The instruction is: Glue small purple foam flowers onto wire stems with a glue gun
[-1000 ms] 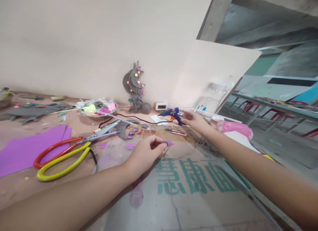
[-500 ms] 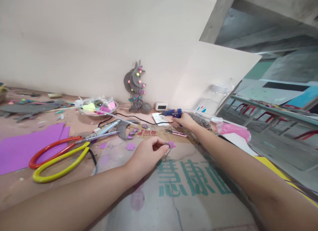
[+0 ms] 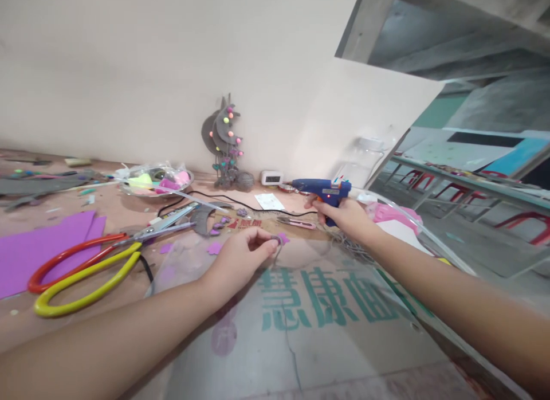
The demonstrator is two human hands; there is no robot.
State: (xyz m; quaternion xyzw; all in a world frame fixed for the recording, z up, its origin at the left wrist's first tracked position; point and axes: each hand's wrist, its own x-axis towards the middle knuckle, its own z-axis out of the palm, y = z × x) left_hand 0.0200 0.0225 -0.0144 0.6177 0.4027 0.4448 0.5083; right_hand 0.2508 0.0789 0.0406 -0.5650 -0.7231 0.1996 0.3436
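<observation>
My right hand (image 3: pixel 350 218) is wrapped round the grip of a blue hot glue gun (image 3: pixel 320 186), raised over the table with its nozzle to the left. My left hand (image 3: pixel 238 254) pinches a grey yarn (image 3: pixel 278 252) between thumb and fingertips, above a clear sheet over printed cardboard (image 3: pixel 326 342). A small purple flower cutout (image 3: pixel 284 238) shows just past those fingertips; whether they touch it I cannot tell. Beside the left wrist lies another purple flower (image 3: pixel 213 248). Behind it is a grey felt crescent (image 3: pixel 201 221) with small purple pieces.
Large scissors (image 3: pixel 88 274) with red and yellow handles lie on the left near purple sheets (image 3: pixel 47 251). Small pink snips (image 3: pixel 296 223) and white paper (image 3: pixel 269 202) lie ahead. A bowl of pompoms (image 3: pixel 157 182), a decorated moon hanging (image 3: pixel 226 139) and a clear jar (image 3: pixel 361 162) stand at the back.
The glue gun has been lifted off the white paper and brought up and right in my right hand. My left hand keeps its pinch on the yarn. The view has shifted slightly.
</observation>
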